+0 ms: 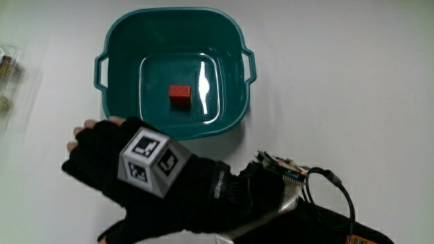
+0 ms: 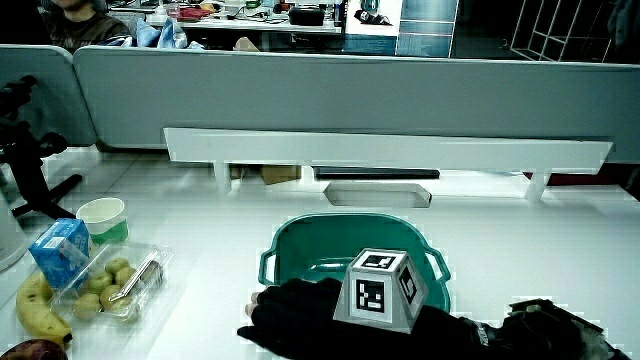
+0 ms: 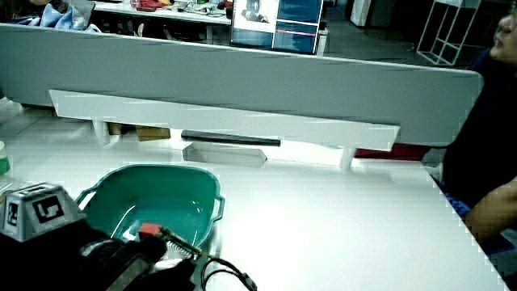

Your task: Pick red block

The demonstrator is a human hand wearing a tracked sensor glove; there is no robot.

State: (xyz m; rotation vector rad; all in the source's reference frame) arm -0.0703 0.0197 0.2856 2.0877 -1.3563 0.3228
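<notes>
White tabletop (image 1: 352,81) is where we work: our hand (image 1: 129,179) rests just beside the teal basin (image 1: 122,41), nearer to us than its rim, fingers relaxed and holding nothing. Apart from it, the red block (image 1: 180,93) lies alone on the basin's floor.

An office: grey partition (image 2: 330,95) (cluttered desks (image 2: 250,12) past it) and white table (image 1: 339,88).
</notes>
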